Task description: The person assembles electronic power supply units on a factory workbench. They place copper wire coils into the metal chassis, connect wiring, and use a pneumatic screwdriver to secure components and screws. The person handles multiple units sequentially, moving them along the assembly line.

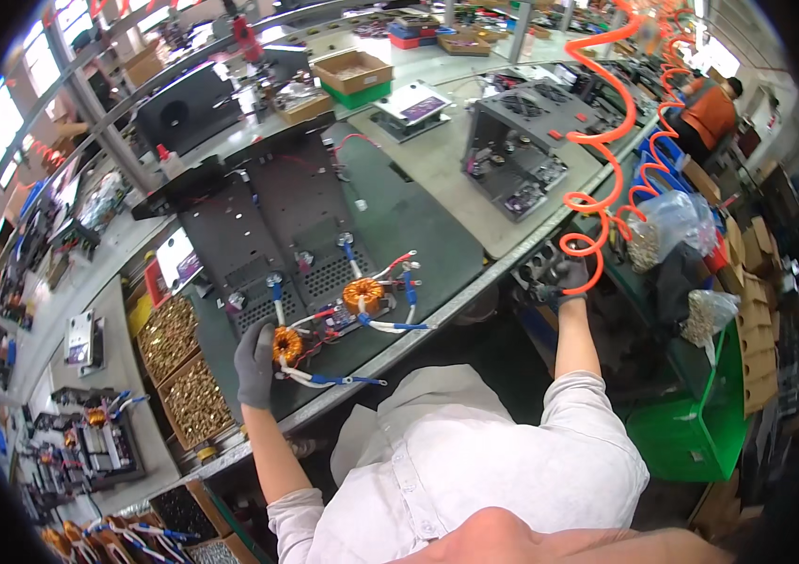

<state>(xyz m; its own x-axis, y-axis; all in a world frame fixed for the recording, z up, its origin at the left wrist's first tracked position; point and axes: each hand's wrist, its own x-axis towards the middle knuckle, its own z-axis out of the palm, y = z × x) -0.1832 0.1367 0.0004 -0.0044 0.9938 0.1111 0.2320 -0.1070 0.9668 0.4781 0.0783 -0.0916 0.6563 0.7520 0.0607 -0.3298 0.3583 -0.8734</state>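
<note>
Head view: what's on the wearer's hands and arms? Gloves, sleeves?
Both hands wear dark grey knit gloves: left hand, right hand. The gloves end at the wrists and the forearms are bare below them. Light, off-white shirt sleeves are pushed up near the elbows. No watch, bands or markings can be made out.

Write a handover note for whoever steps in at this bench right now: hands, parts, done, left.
Left hand, gloved: resting on the near copper coil, which lies on the dark metal plate.
Right hand, gloved: out to the side at the bench edge, on a dark tool hanging from the orange spiral hose; grip unclear.
Second copper coil sits on the plate, leads spread.
Boxes of brass screws at left.
Done: both coils laid out.
Left: fastening, apparently; no screws visibly driven.
</note>
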